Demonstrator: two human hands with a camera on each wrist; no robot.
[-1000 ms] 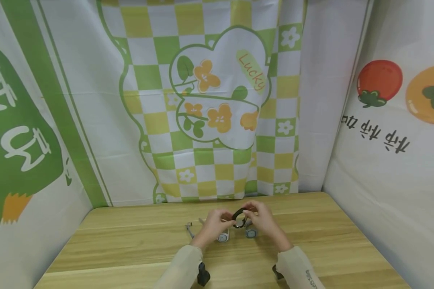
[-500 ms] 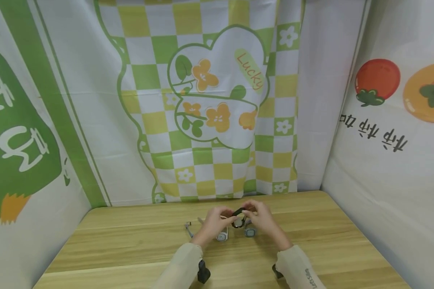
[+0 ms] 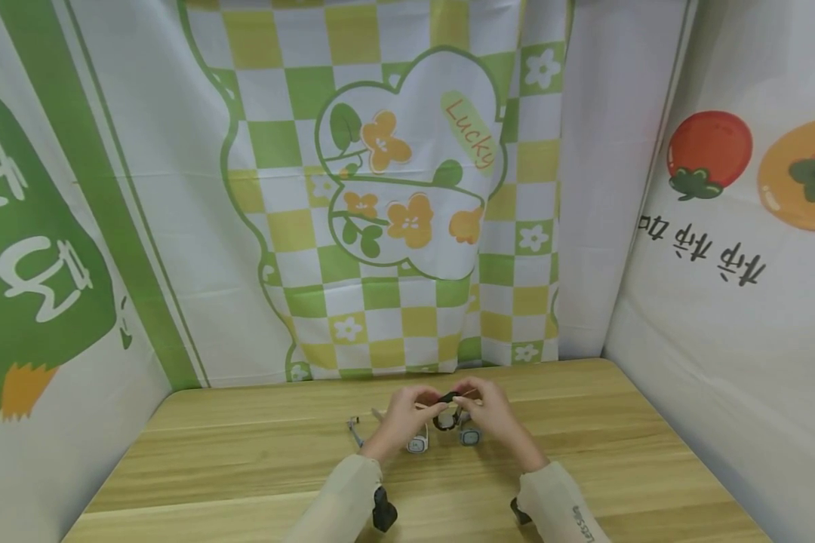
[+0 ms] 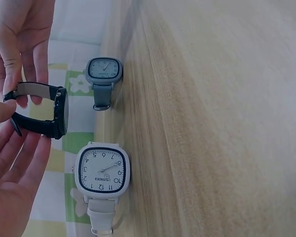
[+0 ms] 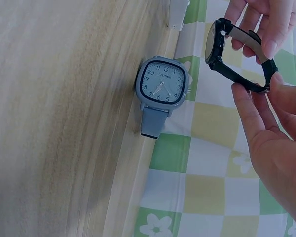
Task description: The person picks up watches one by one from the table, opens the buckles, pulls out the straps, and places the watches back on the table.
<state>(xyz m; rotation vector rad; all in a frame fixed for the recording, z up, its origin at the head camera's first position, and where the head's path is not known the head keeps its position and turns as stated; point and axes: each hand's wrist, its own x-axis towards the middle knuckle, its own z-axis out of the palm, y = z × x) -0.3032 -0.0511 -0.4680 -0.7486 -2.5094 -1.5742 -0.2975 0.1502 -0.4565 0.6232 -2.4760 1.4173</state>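
Note:
Both hands hold a black wristwatch above the table, its strap looped round with the ends meeting. My left hand pinches the strap from the left with thumb and fingers. From the other side, my right hand pinches the strap near the buckle, its thumb on the band in the right wrist view. The watch's face is turned away from the fingers and seen nearly edge-on. Below the hands a white wristwatch and a blue-grey wristwatch stand on the table, dials toward me.
On the wooden table, left of the hands, lies a slim grey object with a dark end, too small to make out. A checkered cloth hangs behind the table's back edge. Printed cloth walls close off both sides.
The black wristwatch has tilted between the fingers, so the strap's top now sits lower and nearer the thumbs. Both hands have stayed in almost the same place.

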